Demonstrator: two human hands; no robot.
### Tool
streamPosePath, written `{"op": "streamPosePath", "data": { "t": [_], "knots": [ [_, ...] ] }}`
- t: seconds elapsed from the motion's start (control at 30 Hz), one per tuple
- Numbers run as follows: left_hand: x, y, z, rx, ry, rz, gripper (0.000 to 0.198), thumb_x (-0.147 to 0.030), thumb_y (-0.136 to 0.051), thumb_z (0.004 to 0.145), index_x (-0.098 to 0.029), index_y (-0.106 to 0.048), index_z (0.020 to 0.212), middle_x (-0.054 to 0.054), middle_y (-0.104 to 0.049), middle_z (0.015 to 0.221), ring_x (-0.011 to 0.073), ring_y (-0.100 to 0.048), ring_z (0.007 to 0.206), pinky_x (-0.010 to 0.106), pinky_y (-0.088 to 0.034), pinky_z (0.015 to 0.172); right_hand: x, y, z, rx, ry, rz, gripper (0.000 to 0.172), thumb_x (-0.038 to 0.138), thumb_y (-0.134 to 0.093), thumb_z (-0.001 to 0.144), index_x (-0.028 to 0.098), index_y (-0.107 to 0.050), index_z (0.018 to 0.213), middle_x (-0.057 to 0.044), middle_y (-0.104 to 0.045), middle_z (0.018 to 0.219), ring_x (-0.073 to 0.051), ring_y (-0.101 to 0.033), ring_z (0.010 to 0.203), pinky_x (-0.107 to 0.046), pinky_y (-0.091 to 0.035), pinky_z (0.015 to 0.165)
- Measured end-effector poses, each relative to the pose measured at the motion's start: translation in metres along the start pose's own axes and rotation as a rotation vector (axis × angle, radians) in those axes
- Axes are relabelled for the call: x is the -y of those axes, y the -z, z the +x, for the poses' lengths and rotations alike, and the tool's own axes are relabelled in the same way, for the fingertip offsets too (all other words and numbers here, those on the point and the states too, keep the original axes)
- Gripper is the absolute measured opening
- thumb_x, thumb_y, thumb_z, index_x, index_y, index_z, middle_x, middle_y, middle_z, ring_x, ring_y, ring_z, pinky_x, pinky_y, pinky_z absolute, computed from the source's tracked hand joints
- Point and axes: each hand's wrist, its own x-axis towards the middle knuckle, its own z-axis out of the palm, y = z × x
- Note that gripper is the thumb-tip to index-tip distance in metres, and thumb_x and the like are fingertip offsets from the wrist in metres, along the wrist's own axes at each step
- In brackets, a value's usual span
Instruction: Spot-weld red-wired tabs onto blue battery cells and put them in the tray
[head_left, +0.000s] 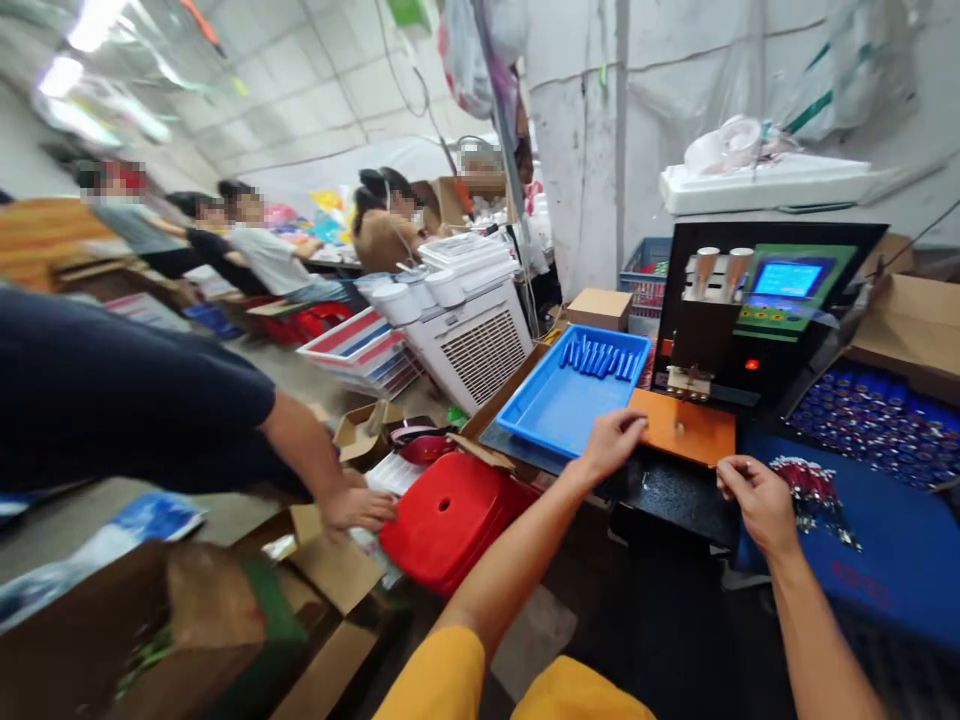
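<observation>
My left hand (613,442) is closed, fingertips together, at the left edge of an orange plate (697,432) on the black machine (694,335). Near the plate's front right corner, my right hand (765,500) is pinched. Whatever either hand holds is too small or hidden to make out. A blue tray (536,400) beside my left hand carries a row of blue cylinders (598,358) at its far end. To the right of my right hand lies a pile of small red and silver parts (810,490) on a blue mat (877,555).
Many blue cylinders with shiny ends (877,420) stand packed at the right. A red stool (450,515) and open cardboard boxes (322,570) are on the left. Another person's hand (360,505) reaches toward the stool. A white air cooler (480,350) stands behind the tray.
</observation>
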Motion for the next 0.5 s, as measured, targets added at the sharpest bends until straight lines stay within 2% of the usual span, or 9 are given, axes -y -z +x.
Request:
{"op": "streamPosePath", "data": {
  "t": [0.07,0.13,0.2,0.33,0.5],
  "knots": [
    [0.014,0.022,0.036,-0.061,0.021,0.172,0.020,-0.027,-0.054,0.090,-0.016,-0.069,0.099,0.008,-0.074,0.098,0.0186,-0.068,0.089,0.030,-0.052,0.084,0.001,-0.004,0.006,-0.033,0.016,0.037,0.044,0.060,-0.072,0.069,0.018,-0.064,0.076,-0.002,-0.060,0.060,-0.014,-0.054,0.052,-0.026,-0.046,0.050],
    [0.026,0.041,0.070,-0.098,0.113,0.428,0.017,-0.024,-0.057,0.088,-0.015,-0.068,0.099,0.011,-0.073,0.102,0.0223,-0.067,0.095,0.033,-0.050,0.087,0.003,-0.012,0.015,-0.052,0.031,0.050,0.046,0.062,-0.072,0.069,0.018,-0.064,0.077,-0.003,-0.061,0.062,-0.015,-0.055,0.054,-0.028,-0.047,0.052],
    [0.034,0.051,0.098,-0.077,0.202,0.682,0.021,-0.024,-0.058,0.088,-0.014,-0.064,0.106,0.015,-0.070,0.107,0.0261,-0.065,0.102,0.036,-0.049,0.089,0.004,-0.024,0.025,-0.069,0.053,0.046,0.047,0.064,-0.071,0.068,0.018,-0.064,0.077,-0.004,-0.063,0.065,-0.017,-0.057,0.057,-0.029,-0.048,0.055],
    [0.047,0.042,0.129,0.018,0.294,0.975,0.040,-0.029,-0.059,0.087,-0.009,-0.052,0.120,0.022,-0.060,0.121,0.0290,-0.063,0.108,0.035,-0.048,0.089,0.001,-0.046,0.043,-0.095,0.085,0.029,0.047,0.065,-0.068,0.070,0.018,-0.064,0.074,-0.007,-0.066,0.070,-0.019,-0.059,0.061,-0.031,-0.049,0.060],
    [0.057,0.023,0.132,0.053,0.343,1.054,0.042,-0.025,-0.050,0.090,-0.004,-0.045,0.127,0.027,-0.056,0.124,0.0296,-0.063,0.109,0.033,-0.048,0.087,-0.007,-0.054,0.048,-0.115,0.080,0.009,0.047,0.065,-0.066,0.072,0.018,-0.063,0.074,-0.008,-0.068,0.071,-0.020,-0.061,0.064,-0.031,-0.049,0.061]
  ]
}}
